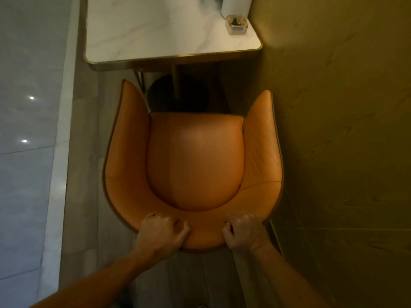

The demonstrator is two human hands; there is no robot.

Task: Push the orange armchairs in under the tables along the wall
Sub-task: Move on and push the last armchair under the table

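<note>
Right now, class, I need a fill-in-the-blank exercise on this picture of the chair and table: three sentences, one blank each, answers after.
1. Both hands, the left hand and the right hand, grip the armchair's ____.
2. The armchair is ____ in colour.
3. The glass ashtray sits on the table at the corner nearest the ____.

Missing words: backrest; orange; wall

A dining spot in a café or restaurant is showing here — a white marble-look table (155, 30) with a brass-coloured edge is standing against a panelled wall (344, 107), an orange leather armchair (195, 161) facing it. A small glass ashtray (236, 24) is sitting on the tabletop — glossy floor tiles (26, 130) are reflecting ceiling lights.
</note>
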